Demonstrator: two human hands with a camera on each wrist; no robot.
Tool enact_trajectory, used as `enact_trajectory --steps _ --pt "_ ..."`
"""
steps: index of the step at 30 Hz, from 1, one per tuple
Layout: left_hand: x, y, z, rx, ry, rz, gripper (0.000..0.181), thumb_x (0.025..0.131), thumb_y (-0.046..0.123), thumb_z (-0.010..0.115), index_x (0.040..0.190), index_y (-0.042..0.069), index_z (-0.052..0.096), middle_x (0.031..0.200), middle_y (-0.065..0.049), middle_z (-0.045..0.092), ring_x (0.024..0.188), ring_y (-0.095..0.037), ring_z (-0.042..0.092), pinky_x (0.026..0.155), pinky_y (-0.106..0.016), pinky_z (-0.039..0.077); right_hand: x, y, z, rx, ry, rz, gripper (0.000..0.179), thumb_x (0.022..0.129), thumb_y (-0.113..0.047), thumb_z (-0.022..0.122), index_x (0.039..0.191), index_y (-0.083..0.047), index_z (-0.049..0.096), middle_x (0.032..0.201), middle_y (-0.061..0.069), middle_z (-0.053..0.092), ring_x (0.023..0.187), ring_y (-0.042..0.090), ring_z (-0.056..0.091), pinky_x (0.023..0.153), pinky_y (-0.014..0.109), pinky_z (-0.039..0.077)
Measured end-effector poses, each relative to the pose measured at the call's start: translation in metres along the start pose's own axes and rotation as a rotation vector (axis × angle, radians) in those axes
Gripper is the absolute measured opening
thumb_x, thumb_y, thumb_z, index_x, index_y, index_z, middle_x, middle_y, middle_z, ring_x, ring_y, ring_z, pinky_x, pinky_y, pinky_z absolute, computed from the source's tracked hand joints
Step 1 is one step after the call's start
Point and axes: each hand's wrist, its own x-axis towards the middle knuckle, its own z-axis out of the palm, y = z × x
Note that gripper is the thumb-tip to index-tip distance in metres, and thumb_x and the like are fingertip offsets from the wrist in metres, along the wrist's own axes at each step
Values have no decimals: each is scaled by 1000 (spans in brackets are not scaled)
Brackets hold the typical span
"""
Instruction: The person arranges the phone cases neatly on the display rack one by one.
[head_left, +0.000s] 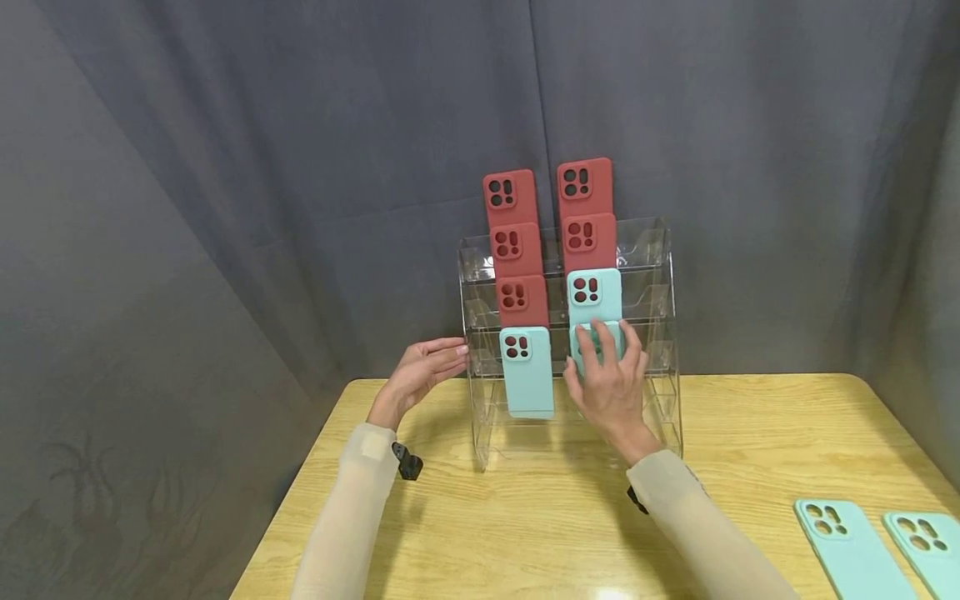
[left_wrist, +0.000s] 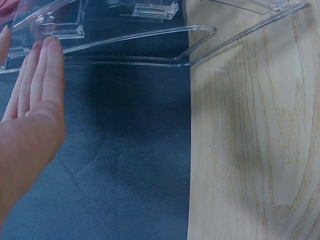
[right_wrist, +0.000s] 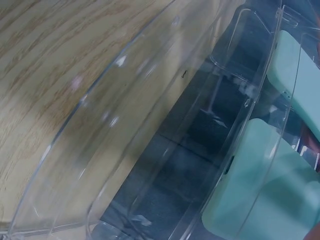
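A clear acrylic tiered rack (head_left: 647, 269) stands on the table, holding phone cases in two columns. My right hand (head_left: 611, 392) grips a mint phone case (head_left: 616, 332) in the lower right of the rack, its fingers spread over the camera end. In the right wrist view this mint case (right_wrist: 250, 185) sits behind a clear front panel, with a fingertip at the corner. My left hand (head_left: 422, 372) has straight fingers touching the rack's left side; the left wrist view shows these fingers (left_wrist: 37, 82) extended together. Another mint phone case (head_left: 528, 383) stands lowest in the left column.
Red phone cases (head_left: 522, 300) fill the upper left tiers, and two more red cases (head_left: 587, 185) top the right column above a mint case (head_left: 604, 310). Two mint cases (head_left: 858, 550) lie on the wooden table (head_left: 510, 533) at right. A grey curtain (head_left: 337, 167) hangs behind.
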Motion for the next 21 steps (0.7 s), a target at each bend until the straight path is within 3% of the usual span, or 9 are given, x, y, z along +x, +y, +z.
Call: enact_trajectory --steps 14,21 --pt "-2 3 3 -18 25 -1 48 103 11 67 147 -3 56 147 -22 62 116 -15 73 109 -35 57 4 -4 -1 -19 3 15 58 83 -18 84 135 -6 64 142 22 59 132 57 48 84 65 47" --pt "-4 2 3 -25 36 -9 48 102 11 69 147 -2 57 147 -22 62 118 -17 73 106 -33 58 3 -6 -9 -21 -61 84 70 84 -24 85 144 -6 56 155 28 44 135 56 46 91 68 47"
